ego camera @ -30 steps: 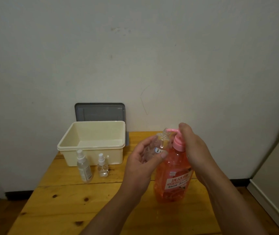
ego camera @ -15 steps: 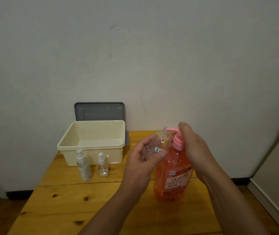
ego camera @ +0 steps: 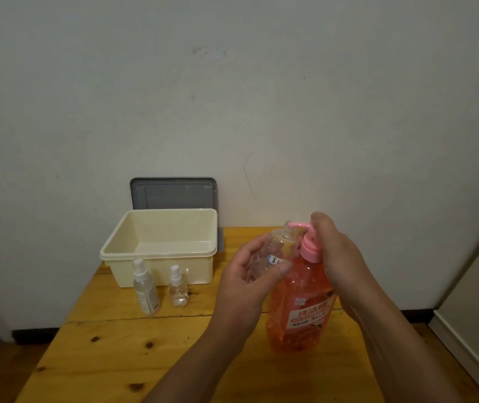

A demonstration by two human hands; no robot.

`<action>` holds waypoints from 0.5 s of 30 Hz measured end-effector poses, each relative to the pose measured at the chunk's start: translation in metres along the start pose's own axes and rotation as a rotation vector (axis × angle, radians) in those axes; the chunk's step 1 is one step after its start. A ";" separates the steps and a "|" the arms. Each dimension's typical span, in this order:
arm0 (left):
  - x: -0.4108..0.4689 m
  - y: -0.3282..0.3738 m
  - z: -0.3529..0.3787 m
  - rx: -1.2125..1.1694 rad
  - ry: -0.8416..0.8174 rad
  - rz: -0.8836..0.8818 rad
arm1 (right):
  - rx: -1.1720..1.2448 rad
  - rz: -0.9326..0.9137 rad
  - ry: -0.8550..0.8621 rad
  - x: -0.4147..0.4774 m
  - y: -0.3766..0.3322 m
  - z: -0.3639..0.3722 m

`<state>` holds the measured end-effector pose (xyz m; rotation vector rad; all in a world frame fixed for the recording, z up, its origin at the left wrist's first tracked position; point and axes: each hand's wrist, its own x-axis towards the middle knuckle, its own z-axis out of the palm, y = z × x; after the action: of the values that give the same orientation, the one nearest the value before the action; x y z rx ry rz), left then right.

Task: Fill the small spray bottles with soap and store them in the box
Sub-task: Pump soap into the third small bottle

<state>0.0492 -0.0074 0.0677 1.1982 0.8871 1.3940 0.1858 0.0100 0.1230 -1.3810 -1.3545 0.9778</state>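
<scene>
One small clear bottle (ego camera: pixel 275 245), its sprayer off, is held tilted in the air above the bench (ego camera: pixel 116 359). Its open neck is up against the pink spout (ego camera: pixel 299 226) of the big orange soap bottle (ego camera: pixel 302 309).

The neck is narrow and slanted, and I cannot tell whether the spout sits squarely over the opening. If it does not, a pump stroke would likely run soap down the outside of the bottle and onto the skin, making the hold slippery. A hard push could also rock the soap bottle, whose base stands free on the bench.

The left hand (ego camera: pixel 247 276) grips the small bottle from the side. Its fingers (ego camera: pixel 252 251) curl round the far wall and the thumb presses the labelled near side, so the body sits deep in the grasp and only the neck stands clear. The right hand (ego camera: pixel 338 253) lies over the pump head, fingers curled round it.

Well to the left, a taller spray bottle (ego camera: pixel 145 289) and a shorter spray bottle (ego camera: pixel 177 289), both capped, stand just in front of the cream box (ego camera: pixel 156 253). A grey lid (ego camera: pixel 174 193) leans on the wall behind it.
</scene>
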 end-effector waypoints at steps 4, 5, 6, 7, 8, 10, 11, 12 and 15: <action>0.000 0.000 -0.001 -0.007 0.001 -0.005 | -0.006 0.007 0.011 0.000 0.005 0.001; 0.000 0.000 0.000 -0.005 0.001 -0.002 | 0.007 -0.007 0.014 -0.001 0.005 0.002; 0.000 0.001 0.000 -0.002 0.000 0.003 | 0.019 -0.025 0.011 -0.001 0.006 0.003; 0.000 0.001 0.000 0.001 -0.004 0.007 | 0.031 -0.034 0.006 -0.001 0.005 0.003; 0.001 0.001 0.001 0.001 -0.005 0.008 | 0.039 -0.033 0.004 -0.001 0.004 0.003; 0.001 0.002 0.000 0.002 -0.002 0.011 | 0.048 -0.009 0.014 -0.001 0.002 0.003; 0.001 0.002 0.000 0.005 -0.003 0.012 | 0.040 0.002 0.015 -0.001 0.001 0.003; 0.001 0.002 0.000 0.008 -0.004 0.012 | 0.028 0.001 0.013 0.000 0.003 0.003; 0.000 0.001 0.000 0.012 -0.006 0.011 | -0.006 -0.006 0.021 0.001 0.002 0.002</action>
<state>0.0487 -0.0073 0.0689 1.2169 0.8869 1.3951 0.1844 0.0114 0.1205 -1.3877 -1.3461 0.9530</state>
